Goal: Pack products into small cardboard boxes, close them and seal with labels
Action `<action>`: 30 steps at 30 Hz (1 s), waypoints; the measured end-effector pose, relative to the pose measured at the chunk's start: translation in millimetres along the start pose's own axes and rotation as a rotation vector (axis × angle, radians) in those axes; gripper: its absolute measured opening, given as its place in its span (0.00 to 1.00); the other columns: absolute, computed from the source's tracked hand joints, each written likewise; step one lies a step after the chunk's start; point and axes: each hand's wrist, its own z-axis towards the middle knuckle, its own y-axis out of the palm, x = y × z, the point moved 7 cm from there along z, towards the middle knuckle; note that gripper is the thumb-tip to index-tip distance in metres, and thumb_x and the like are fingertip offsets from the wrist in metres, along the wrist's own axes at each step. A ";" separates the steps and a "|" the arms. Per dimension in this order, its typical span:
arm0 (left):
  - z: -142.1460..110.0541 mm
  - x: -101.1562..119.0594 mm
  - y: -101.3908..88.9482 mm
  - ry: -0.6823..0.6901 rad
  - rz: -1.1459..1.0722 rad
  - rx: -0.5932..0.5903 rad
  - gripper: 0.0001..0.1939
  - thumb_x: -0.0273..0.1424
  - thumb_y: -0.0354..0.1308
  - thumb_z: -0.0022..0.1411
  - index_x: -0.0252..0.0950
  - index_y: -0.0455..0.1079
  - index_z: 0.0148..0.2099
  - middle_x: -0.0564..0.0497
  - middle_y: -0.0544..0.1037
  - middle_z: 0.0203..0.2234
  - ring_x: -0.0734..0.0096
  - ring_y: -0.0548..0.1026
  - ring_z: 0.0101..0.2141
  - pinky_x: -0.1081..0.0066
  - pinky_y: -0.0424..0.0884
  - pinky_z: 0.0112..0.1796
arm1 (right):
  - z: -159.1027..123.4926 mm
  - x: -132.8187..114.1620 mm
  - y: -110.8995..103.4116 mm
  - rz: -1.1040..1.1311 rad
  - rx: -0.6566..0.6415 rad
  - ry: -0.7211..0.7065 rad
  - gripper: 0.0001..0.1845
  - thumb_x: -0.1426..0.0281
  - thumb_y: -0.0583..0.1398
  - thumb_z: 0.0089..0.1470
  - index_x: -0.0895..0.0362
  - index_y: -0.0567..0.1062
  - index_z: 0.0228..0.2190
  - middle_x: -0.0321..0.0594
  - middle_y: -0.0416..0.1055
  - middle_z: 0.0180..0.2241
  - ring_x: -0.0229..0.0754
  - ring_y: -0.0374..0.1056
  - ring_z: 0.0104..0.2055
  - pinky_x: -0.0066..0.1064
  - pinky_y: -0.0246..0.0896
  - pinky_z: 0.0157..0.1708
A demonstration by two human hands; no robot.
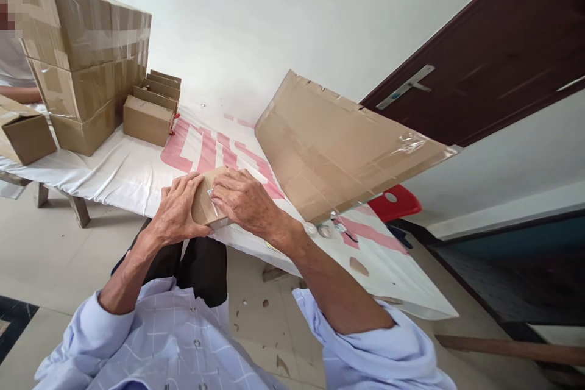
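Observation:
A small brown cardboard box [205, 202] rests at the near edge of the table covered with a white and red sheet [137, 173]. My left hand [177, 210] wraps around the box's left side, fingers curled over its top. My right hand [244, 198] lies on the box's right side, fingers pressed down on the top, where clear tape shows by the fingertips. Both hands grip the same box.
A large flat cardboard sheet [333, 146] leans over the table at right. Stacked taped cartons [86, 61] and small boxes [148, 119] stand at the far left, near another person's arm [18, 94]. A red stool [395, 201] and a dark door [493, 55] are at right.

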 end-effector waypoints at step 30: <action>1.8 4.2 0.0 -0.013 0.010 -0.022 0.58 0.40 0.81 0.49 0.42 0.58 0.77 0.31 0.66 0.74 0.29 0.64 0.72 0.35 0.67 0.63 | -1.3 0.5 5.9 -0.030 0.025 -0.016 0.15 0.79 0.56 0.72 0.56 0.80 0.37 0.48 0.77 0.39 0.52 0.67 0.45 0.42 0.64 0.46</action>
